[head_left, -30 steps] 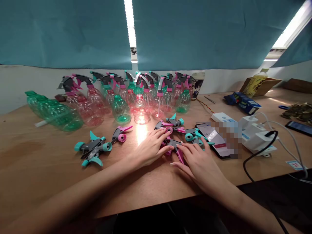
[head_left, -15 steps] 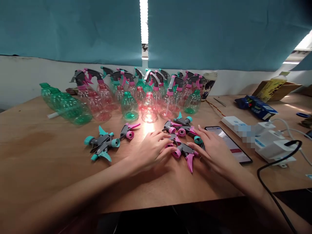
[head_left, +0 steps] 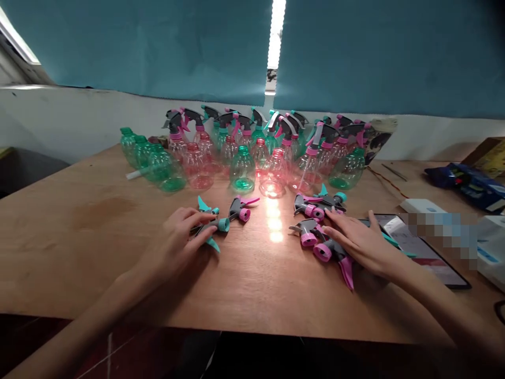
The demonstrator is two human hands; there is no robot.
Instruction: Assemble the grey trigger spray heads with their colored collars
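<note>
My left hand (head_left: 179, 234) is closed around grey-and-teal trigger spray heads (head_left: 224, 225) on the left of the table, thumb and forefinger on either side. Just beyond its fingertips lies a grey-and-pink spray head (head_left: 239, 209). My right hand (head_left: 365, 242) rests with fingers stretched over a loose pile of spray heads; a pink-collared one (head_left: 308, 231) and one with a pink trigger (head_left: 345, 268) stick out at its left. Under its palm some heads are hidden. Behind both hands stand clear spray bottles, green (head_left: 242, 171) and pink (head_left: 273, 176), several topped with spray heads.
A phone (head_left: 430, 258) lies right of my right hand, with a white power strip (head_left: 424, 206) beyond it. Farther back are a blue packet (head_left: 469, 181), tweezers (head_left: 394, 172) and a patterned cup (head_left: 379, 139). The table's front edge runs below my forearms.
My left hand has left the pink-and-grey pile and moved left onto the teal spray heads. My right hand stays at the pile, spread over it. The view has turned left.
</note>
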